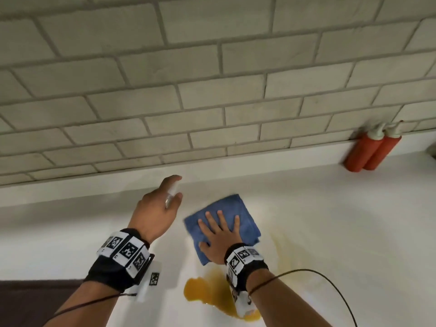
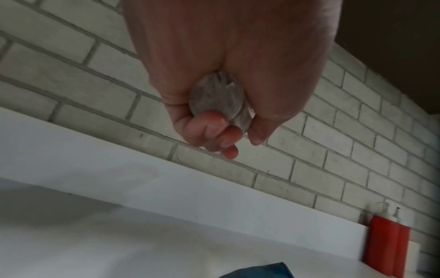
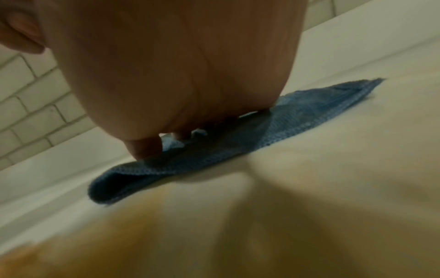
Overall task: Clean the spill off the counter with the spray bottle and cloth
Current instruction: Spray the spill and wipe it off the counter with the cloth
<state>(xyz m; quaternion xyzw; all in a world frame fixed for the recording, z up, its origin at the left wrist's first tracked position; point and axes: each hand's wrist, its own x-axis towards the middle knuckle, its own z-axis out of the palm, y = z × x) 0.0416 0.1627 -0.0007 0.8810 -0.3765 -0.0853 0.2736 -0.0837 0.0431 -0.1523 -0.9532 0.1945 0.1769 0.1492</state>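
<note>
My left hand (image 1: 162, 204) grips a small clear spray bottle (image 1: 171, 194) above the white counter (image 1: 330, 220), near the back ledge. In the left wrist view the bottle's round base (image 2: 220, 97) shows between the curled fingers (image 2: 214, 131) of the left hand (image 2: 221, 120). My right hand (image 1: 220, 234) lies flat with spread fingers on a folded blue cloth (image 1: 247, 213), pressing it to the counter. The cloth (image 3: 297, 120) shows under the right hand (image 3: 181, 75) in the right wrist view. An orange spill (image 1: 210, 291) pools just in front of the cloth, partly hidden by my right wrist; a fainter smear (image 1: 283, 246) spreads to the right.
Two red squeeze bottles (image 1: 372, 149) with white tops stand against the tiled brick wall (image 1: 212, 79) at the back right. A raised white ledge (image 1: 94, 192) runs along the wall. A dark strip (image 1: 35, 298) lies at the counter's front left. A cable (image 1: 330, 284) trails from my right wrist.
</note>
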